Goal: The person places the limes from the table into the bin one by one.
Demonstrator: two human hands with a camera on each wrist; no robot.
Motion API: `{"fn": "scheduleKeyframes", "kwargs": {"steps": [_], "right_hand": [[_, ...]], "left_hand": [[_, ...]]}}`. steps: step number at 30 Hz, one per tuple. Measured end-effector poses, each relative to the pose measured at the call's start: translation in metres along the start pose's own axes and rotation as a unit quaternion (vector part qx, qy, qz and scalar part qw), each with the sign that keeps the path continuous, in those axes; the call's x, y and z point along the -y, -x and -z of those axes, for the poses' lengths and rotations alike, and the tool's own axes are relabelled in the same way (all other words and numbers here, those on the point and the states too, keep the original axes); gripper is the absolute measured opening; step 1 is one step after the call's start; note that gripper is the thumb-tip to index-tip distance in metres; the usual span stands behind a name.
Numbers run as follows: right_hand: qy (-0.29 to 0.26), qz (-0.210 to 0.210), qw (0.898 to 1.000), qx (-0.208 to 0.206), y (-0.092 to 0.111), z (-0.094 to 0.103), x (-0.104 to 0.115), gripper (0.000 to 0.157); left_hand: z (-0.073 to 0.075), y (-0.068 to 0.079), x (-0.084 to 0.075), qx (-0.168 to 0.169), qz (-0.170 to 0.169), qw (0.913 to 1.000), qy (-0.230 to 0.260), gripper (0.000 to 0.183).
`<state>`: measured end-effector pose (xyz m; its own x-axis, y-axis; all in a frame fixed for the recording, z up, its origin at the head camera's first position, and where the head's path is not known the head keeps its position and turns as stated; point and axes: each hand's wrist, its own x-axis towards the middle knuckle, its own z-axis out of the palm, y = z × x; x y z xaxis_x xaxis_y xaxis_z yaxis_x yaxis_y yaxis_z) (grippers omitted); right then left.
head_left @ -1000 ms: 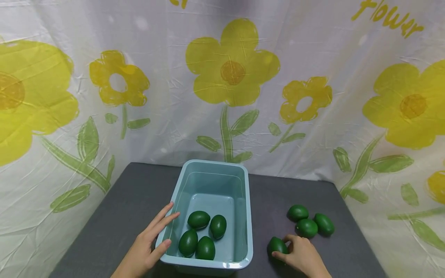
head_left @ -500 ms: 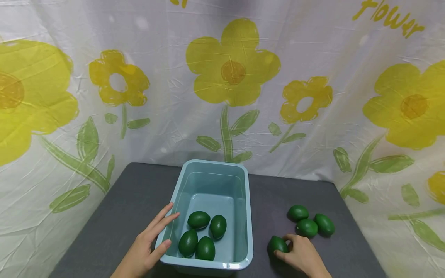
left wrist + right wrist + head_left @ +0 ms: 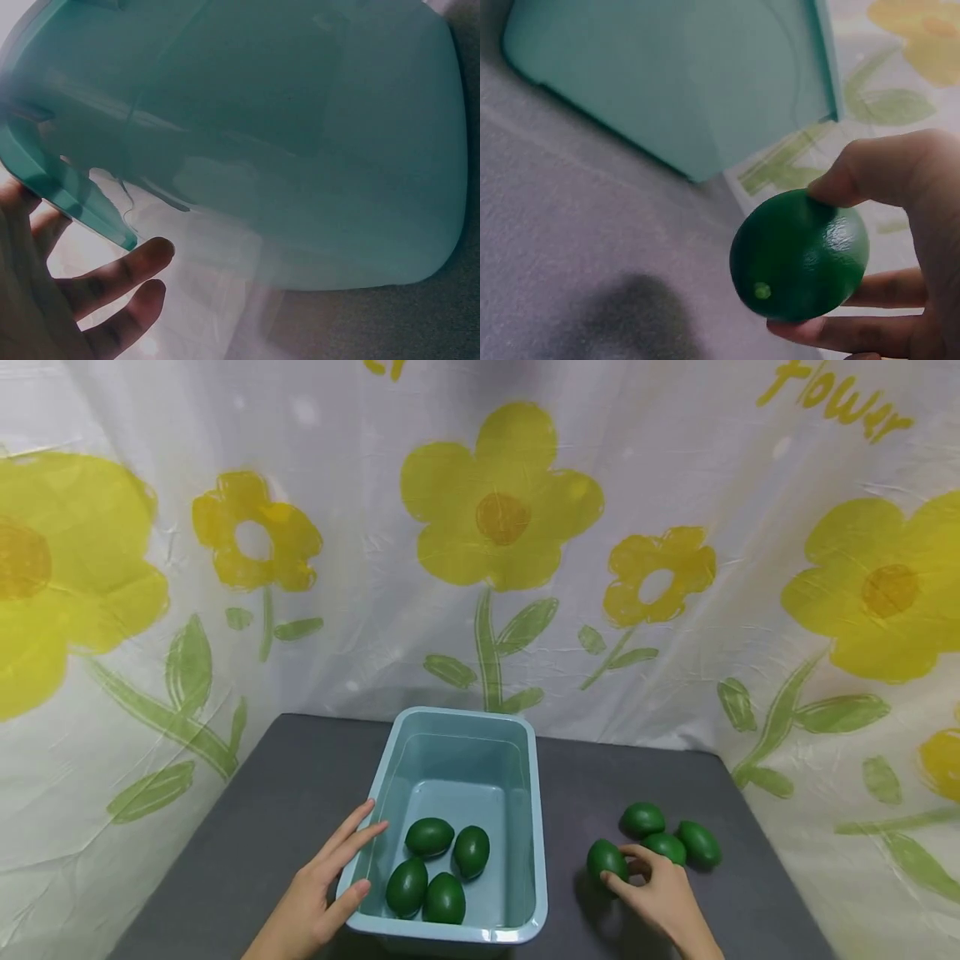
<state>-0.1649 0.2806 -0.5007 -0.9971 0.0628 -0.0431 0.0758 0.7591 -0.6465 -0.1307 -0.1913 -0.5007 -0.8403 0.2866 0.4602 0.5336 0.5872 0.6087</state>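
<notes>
In the head view my right hand (image 3: 662,893) pinches a dark green lime (image 3: 606,862) between thumb and fingers, raised over the table with a shadow below. The right wrist view shows the same lime (image 3: 799,259), glossy and with a pale stem spot, thumb on top and fingers beneath. A light blue plastic bin (image 3: 538,860) stands in the middle, several limes (image 3: 444,898) lying inside at its near end. My left hand (image 3: 318,887) rests on the bin's left rim with its fingers extended. From the left wrist, its fingertips (image 3: 150,259) show beside the bin's outer wall.
Three more limes (image 3: 642,819) lie grouped on the dark grey tabletop (image 3: 570,777) to the right of the bin, just beyond my right hand. A white cloth (image 3: 360,652) printed with yellow flowers hangs behind and along both sides of the table.
My right hand has lifted the lime off the table and moved it slightly up and away. The left hand stays on the bin's rim.
</notes>
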Motion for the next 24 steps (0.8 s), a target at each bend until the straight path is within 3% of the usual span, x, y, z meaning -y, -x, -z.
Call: {"fn": "scheduleKeyframes", "kwargs": {"steps": [16, 20, 24], "right_hand": [[-0.116, -0.043, 0.992, -0.040, -0.002, 0.023, 0.006, 0.069], [-0.174, -0.041, 0.982, -0.056, -0.004, 0.029, 0.011, 0.058], [-0.246, -0.023, 0.965, -0.086, -0.007, 0.030, 0.016, 0.045]], "left_hand": [[-0.003, 0.001, 0.000, 0.002, -0.013, 0.9999, -0.004, 0.067], [-0.002, 0.001, 0.000, 0.001, -0.013, 0.9999, -0.005, 0.066], [-0.001, 0.000, 0.000, 0.000, -0.013, 0.9999, -0.004, 0.066]]}}
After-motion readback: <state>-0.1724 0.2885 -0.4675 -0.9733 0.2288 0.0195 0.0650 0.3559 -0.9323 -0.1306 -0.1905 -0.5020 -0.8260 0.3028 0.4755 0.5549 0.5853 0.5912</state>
